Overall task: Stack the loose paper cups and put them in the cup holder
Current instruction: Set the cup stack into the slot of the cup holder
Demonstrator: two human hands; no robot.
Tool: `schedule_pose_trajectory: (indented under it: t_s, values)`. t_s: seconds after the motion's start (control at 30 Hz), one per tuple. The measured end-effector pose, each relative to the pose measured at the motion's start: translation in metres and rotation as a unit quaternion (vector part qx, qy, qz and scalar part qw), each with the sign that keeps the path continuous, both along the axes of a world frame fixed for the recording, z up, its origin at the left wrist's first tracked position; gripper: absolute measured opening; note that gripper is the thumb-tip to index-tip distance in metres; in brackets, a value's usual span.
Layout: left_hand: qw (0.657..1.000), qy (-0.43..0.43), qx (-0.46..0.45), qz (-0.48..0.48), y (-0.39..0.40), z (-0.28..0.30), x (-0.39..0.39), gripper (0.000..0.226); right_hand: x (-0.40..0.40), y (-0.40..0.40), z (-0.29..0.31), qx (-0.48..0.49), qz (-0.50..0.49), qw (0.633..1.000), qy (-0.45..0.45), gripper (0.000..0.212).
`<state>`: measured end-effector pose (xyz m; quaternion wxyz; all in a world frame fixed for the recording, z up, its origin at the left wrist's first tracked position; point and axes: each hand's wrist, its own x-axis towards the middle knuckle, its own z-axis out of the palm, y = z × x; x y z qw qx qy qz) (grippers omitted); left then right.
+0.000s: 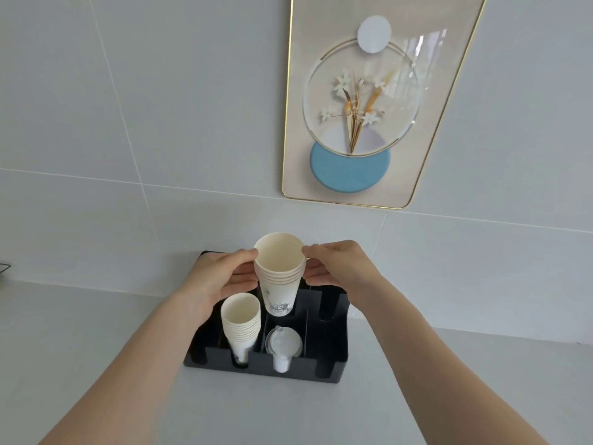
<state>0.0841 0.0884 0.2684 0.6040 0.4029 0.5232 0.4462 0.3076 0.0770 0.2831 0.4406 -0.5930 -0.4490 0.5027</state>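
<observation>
- The stack of paper cups (278, 274) in my grip consists of several nested cups; the rolled rims form a tight band of ridges just below the open mouth.
- The cups are cream-white, with a plain pale interior and a small dark ink-style print near the base of the outermost cup.
- The stack is roughly upright, mouth tilted slightly toward me, and its base is at the mouth of a rear compartment of the cup holder (333, 354); whether it has entered that compartment cannot be determined.
- My left hand (221, 274) is closed on the stack from the left: thumb at the top rim, fingers curled against the ridged band.
- My right hand (337, 268) is closed on the stack from the right in the same way, thumb near the rim and fingers against the wall just below it.
- The cup holder is a black, rectangular organiser divided into several compartments, with slots cut in its front wall.
- A second stack of cups (241, 326), taller in rim count and of the same cream colour, stands in the front-left compartment, leaning slightly left.
- A pile of translucent lids (283, 343) occupies the front-centre compartment, just beside the second stack.
- The holder rests on a pale grey counter (96, 342), against a grey tiled wall (144, 107).
- A gold-framed floral picture (362, 101) hangs on the wall above and to the right.
</observation>
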Motion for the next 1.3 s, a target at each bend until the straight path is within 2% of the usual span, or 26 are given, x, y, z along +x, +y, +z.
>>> schedule_pose_trajectory:
  t_s: [0.27, 0.63, 1.3]
  values:
    - [1.000, 0.014, 0.018, 0.020, 0.025, 0.015, -0.061, 0.022, -0.066, 0.029, 0.013, 0.000, 0.006, 1.000, -0.005, 0.023]
    - [0.999, 0.020, -0.026, 0.028, 0.050, -0.032, -0.110, 0.021, -0.120, 0.056, -0.028, -0.057, -0.004, 0.998, -0.026, 0.017]
    - [0.995, 0.062, -0.082, 0.003, 0.076, -0.108, -0.112, 0.014, -0.130, 0.077, -0.116, -0.134, -0.063, 0.986, -0.072, 0.011]
